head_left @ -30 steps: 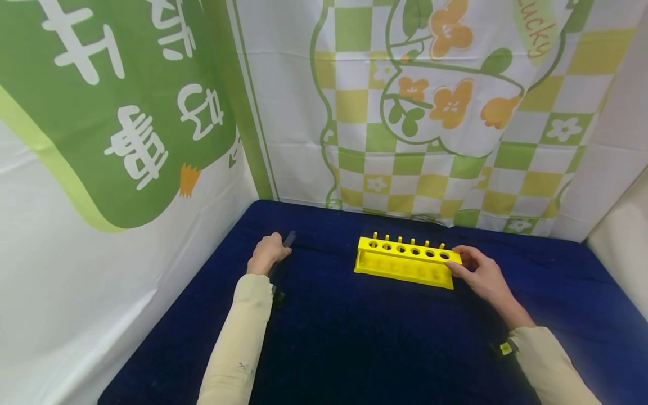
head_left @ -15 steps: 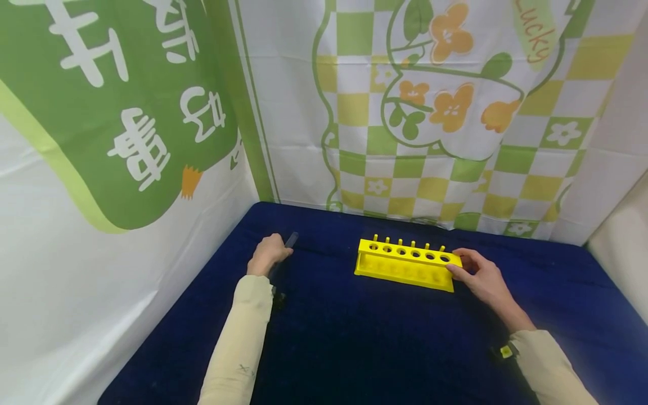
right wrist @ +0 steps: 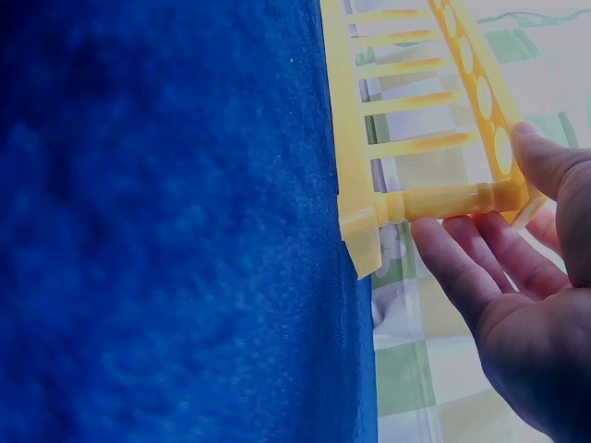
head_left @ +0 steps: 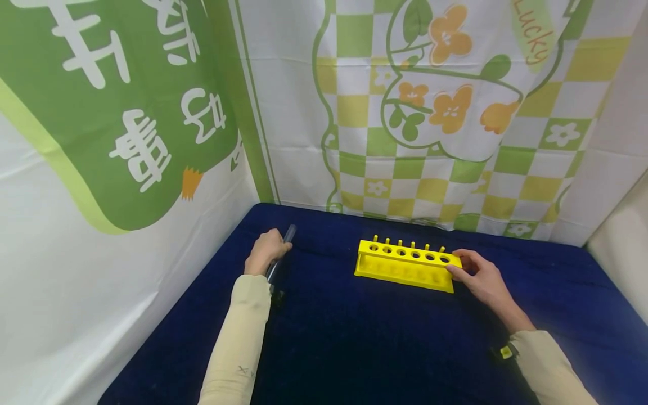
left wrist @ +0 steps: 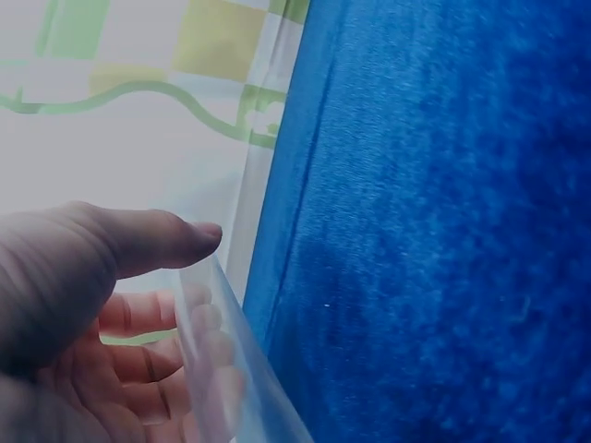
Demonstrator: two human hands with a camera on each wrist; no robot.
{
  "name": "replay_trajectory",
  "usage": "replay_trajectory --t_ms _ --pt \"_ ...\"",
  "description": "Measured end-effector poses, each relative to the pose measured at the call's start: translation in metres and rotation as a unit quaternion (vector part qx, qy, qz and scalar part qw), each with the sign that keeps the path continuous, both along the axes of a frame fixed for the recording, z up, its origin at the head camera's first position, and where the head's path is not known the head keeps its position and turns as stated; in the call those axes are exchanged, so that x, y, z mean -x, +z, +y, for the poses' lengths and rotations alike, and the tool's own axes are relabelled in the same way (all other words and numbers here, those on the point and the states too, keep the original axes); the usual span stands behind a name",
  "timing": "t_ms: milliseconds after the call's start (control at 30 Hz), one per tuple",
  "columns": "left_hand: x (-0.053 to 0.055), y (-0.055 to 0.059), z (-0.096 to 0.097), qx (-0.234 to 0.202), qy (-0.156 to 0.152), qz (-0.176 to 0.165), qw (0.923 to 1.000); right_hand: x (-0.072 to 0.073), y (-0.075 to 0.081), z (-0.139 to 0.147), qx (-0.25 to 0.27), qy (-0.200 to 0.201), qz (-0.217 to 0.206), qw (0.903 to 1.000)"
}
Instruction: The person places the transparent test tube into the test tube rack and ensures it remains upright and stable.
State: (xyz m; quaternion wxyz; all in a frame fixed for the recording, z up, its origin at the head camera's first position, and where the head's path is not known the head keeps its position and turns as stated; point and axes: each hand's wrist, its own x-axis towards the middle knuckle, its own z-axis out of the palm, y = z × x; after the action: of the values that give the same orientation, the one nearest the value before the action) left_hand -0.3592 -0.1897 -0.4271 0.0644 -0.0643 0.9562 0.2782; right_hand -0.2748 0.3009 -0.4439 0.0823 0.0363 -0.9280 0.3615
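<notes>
My left hand [head_left: 265, 251] pinches a clear test tube [head_left: 289, 233] at the left of the table. Its upper end sticks out past the fingers and its lower part slants back towards the wrist. In the left wrist view, the thumb lies over the see-through tube [left wrist: 242, 374] and the fingers show behind it. A yellow test tube rack [head_left: 405, 264] stands upright, with a row of holes on top and a row of pegs behind. My right hand [head_left: 481, 277] grips its right end, thumb at the top bar and fingers around the end post [right wrist: 448, 200].
Dark blue cloth [head_left: 354, 337] covers the table. A printed checkered curtain [head_left: 405, 191] hangs along the back edge, and a white and green one [head_left: 202, 236] along the left side. Each wrist wears a small dark device.
My left hand has shifted slightly up and left, and the tube has tilted so that more of its lower part shows. The right hand and rack stay in place.
</notes>
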Motion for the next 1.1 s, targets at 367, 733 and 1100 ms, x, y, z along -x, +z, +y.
replay_trajectory --t_ms 367,733,1100 --pt "0.000 0.005 0.000 -0.005 -0.016 0.018 0.9997 0.000 -0.001 0.000 -0.003 0.001 0.004 1.0000" --pt "-0.001 0.009 0.001 -0.011 -0.010 0.035 0.9993 0.000 -0.001 0.000 -0.006 0.000 0.006 1.0000" --pt "-0.002 0.014 0.003 -0.021 -0.018 0.052 0.9983 0.000 -0.001 0.000 -0.007 -0.002 0.006 1.0000"
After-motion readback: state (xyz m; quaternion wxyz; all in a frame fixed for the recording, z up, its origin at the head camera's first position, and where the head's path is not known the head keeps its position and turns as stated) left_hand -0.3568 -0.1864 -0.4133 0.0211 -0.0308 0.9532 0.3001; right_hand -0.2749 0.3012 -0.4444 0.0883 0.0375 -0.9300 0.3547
